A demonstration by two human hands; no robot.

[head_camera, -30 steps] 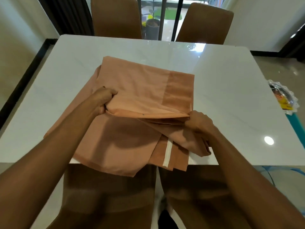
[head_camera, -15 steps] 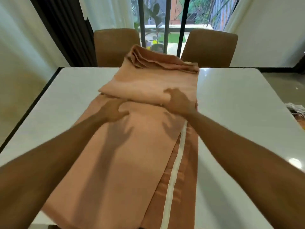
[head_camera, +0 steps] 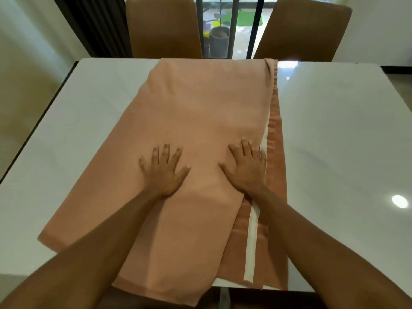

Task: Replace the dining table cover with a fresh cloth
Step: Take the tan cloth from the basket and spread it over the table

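Observation:
A peach-coloured cloth [head_camera: 200, 112] lies as a long folded strip down the middle of the white glossy table [head_camera: 334, 134], reaching from the far edge to the near edge and hanging over it. A darker band with a white stripe [head_camera: 252, 241] runs along its right side. My left hand [head_camera: 163, 172] lies flat on the cloth with fingers spread. My right hand [head_camera: 247, 168] presses flat next to the white stripe, fingers straight.
Two brown chairs [head_camera: 165, 27] [head_camera: 303, 30] stand at the table's far side. Behind them are a glass door and a potted plant [head_camera: 219, 39]. Bare table top shows left and right of the cloth.
The folded bundle has been unrolled away from me to the far edge. My hands went from gripping the folds to lying flat on the cloth.

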